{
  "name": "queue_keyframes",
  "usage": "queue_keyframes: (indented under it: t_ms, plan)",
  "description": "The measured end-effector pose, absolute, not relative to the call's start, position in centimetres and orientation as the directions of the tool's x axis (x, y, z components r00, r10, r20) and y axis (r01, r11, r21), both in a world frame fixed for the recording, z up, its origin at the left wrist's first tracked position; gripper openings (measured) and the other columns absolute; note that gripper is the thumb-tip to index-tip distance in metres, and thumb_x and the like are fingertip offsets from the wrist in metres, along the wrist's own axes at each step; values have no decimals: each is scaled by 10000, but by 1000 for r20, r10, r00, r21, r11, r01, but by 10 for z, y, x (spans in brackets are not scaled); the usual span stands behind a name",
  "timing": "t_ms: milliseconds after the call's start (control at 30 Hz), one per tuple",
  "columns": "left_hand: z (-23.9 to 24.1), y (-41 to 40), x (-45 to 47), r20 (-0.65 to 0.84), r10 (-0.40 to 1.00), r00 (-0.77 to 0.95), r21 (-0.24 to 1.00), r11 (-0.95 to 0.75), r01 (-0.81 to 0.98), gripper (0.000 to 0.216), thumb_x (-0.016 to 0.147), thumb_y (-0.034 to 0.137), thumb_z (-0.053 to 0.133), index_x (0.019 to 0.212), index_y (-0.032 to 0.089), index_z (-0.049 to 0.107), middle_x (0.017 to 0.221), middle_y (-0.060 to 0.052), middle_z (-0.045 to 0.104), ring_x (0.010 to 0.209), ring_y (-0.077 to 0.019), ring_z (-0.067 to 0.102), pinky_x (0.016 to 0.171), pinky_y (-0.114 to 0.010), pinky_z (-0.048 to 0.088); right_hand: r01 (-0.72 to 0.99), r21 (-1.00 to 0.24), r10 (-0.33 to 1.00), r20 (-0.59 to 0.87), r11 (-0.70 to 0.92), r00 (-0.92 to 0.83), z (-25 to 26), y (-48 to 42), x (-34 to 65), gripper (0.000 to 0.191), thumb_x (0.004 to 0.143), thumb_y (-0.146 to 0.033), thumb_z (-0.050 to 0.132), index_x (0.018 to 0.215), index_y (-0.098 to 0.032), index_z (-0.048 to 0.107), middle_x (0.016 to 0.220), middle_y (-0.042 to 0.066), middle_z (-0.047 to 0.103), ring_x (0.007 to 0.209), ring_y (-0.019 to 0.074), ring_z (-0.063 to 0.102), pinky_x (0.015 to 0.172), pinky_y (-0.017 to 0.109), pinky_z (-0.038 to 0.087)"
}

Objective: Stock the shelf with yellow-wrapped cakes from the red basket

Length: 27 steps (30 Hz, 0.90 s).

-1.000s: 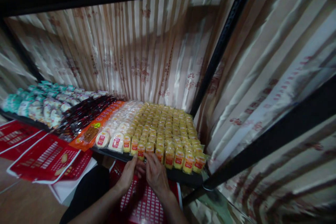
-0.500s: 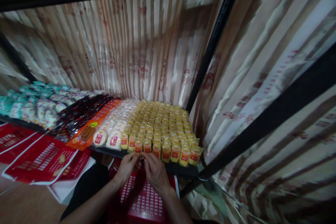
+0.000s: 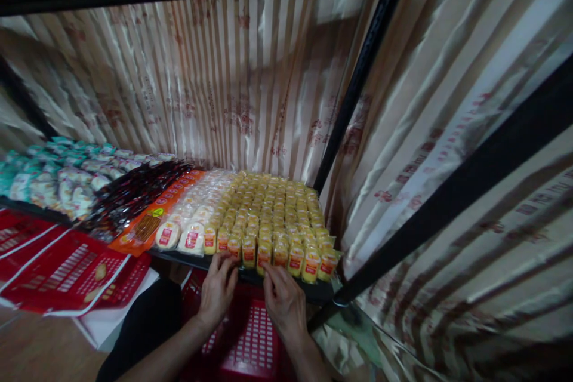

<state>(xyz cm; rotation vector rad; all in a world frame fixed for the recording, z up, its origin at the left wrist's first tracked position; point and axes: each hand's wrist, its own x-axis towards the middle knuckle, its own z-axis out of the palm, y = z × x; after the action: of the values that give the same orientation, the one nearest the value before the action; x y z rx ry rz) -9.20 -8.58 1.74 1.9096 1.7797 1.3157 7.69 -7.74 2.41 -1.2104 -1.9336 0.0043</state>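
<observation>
Several rows of small yellow packaged cakes [image 3: 280, 215] in clear wrappers with red-orange labels stand on a black shelf [image 3: 320, 291]. My left hand [image 3: 218, 289] is at the front row, fingers bent and thumb apart from them. Its fingertips meet the lower part of the labelled packets; nothing shows in its grip. To its right, my right hand [image 3: 284, 298] has half-curled fingers, with the tips at the base of another front packet. No held item is visible there either. Below both hands is a red basket-patterned surface [image 3: 250, 340].
Left of the cakes lie white round packets [image 3: 192, 239], an orange pack [image 3: 143, 230], dark shiny packets [image 3: 129, 191] and green-and-white bags [image 3: 67, 179]. Red printed bags [image 3: 76, 268] hang below. A black post [image 3: 353, 101] and striped sheeting [image 3: 224, 71] bound the shelf.
My hands, close together over a small dark item half a second ago, have moved apart. Each now reaches the front packets. The dark item no longer shows, and the view has shifted slightly.
</observation>
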Motion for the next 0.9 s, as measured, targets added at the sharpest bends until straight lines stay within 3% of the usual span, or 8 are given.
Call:
queue_keyframes:
  t_ms: [233, 400, 633, 900]
  plan:
    - [13, -86, -91, 535, 842, -66, 578, -308, 756, 275, 854, 182, 426, 1071, 223, 590, 1033, -58, 558, 995, -188, 559, 883, -333, 499, 790, -379, 787, 583, 482, -201, 13, -78, 82, 322, 879, -172, 365, 1078, -162, 618, 880, 69, 671, 796, 149, 635, 736, 254, 523]
    - [12, -88, -94, 628, 773, -85, 475, -295, 829, 299, 850, 167, 452, 1110, 240, 582, 1200, -85, 468, 1099, -233, 486, 901, -396, 489, 789, -378, 789, 579, 483, -205, 10, -75, 81, 334, 876, -169, 366, 1109, -164, 606, 909, 71, 665, 791, 146, 639, 721, 242, 529]
    - [6, -87, -94, 600, 800, 18, 455, -360, 814, 371, 849, 156, 451, 1205, 246, 507, 1252, -84, 452, 1160, -241, 449, 955, -435, 452, 776, -388, 784, 585, 497, -210, 8, -75, 81, 374, 863, -132, 357, 1152, -194, 586, 939, 61, 657, 837, 143, 631, 760, 250, 526]
    - [3, -89, -98, 618, 782, 87, 394, -403, 826, 319, 853, 126, 441, 1145, 213, 537, 1289, -97, 431, 1187, -242, 427, 967, -427, 448, 777, -405, 801, 564, 481, -203, 8, -75, 79, 379, 860, -138, 364, 1164, -215, 578, 954, 52, 642, 836, 138, 629, 748, 235, 521]
